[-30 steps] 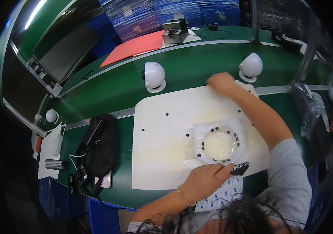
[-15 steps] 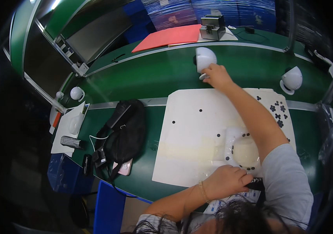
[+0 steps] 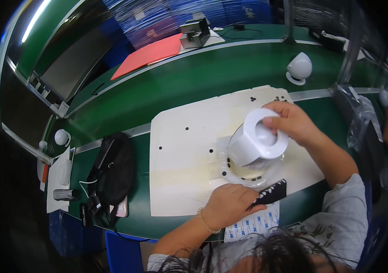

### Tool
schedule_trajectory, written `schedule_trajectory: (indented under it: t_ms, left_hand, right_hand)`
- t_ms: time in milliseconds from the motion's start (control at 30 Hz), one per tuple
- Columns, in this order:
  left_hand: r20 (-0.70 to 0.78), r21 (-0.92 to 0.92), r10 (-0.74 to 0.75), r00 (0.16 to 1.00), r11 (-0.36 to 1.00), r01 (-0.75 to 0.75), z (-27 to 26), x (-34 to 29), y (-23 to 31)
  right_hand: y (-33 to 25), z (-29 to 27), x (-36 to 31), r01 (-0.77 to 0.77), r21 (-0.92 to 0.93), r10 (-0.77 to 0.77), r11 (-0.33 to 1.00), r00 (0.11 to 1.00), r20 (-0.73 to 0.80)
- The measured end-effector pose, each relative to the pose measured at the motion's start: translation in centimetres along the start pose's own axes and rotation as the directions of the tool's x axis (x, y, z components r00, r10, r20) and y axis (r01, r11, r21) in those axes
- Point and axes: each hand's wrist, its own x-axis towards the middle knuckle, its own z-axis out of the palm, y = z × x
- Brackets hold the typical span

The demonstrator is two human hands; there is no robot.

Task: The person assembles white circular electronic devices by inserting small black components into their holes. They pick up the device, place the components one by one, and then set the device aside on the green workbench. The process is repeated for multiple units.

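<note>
Over the white board (image 3: 180,186), my right hand (image 3: 294,120) grips a white rounded camera-like device (image 3: 250,148) by its ring-shaped base, with the open ring facing up. My left hand (image 3: 232,204) rests at the board's near edge, its fingers closed on the edge of a black sheet with white round gaps (image 3: 273,191). A whitish sheet with blue print (image 3: 255,225) lies just below that hand. Beneath the device is a clear ring-shaped plastic piece (image 3: 223,159) dotted with small black pads; the device hides part of it. More black pads (image 3: 211,150) are scattered on the board.
On the green bench, a black bag (image 3: 119,168) lies to the left, near a white paper (image 3: 62,177) with a black mesh cylinder (image 3: 64,194). Similar white devices stand at the back right (image 3: 299,68) and far left (image 3: 62,137). A metal box (image 3: 194,34) sits beside a red sheet (image 3: 150,54).
My right hand has taken the white device off the raised back ledge and brought it near, over the board, turning its base upward. The black sheet now shows more beside my left hand. The view has shifted.
</note>
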Motion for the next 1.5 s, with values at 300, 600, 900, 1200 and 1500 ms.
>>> schedule_trajectory:
  t_ms: [300,600,900,1200,1500]
  left_hand:
    - [-0.057,-0.050,-0.172,0.983,0.984,0.169,-1.0,-0.2,0.2]
    - [-0.132,-0.141,-0.138,0.982,0.983,0.119,-1.2,-0.1,0.6]
    - [-0.154,-0.222,-0.111,0.982,0.972,0.075,-0.8,0.2,0.3]
    - [-0.126,-0.172,-0.056,0.991,0.985,0.034,-1.1,0.2,0.5]
    - [-0.187,-0.113,-0.005,0.982,0.993,-0.016,-0.9,0.6,0.0]
  right_hand:
    - [2.2,1.3,-3.3,0.314,-0.407,-0.372,0.858,0.926,-0.068]
    - [1.6,3.2,-8.0,0.650,-0.561,-0.508,0.513,0.757,0.411]
    - [1.7,2.8,-7.7,0.584,-0.518,-0.449,0.625,0.812,0.374]
    - [1.5,2.8,-7.9,0.500,-0.436,-0.393,0.748,0.863,0.316]
    - [1.9,2.4,-7.8,0.672,-0.505,-0.547,0.542,0.738,0.395]
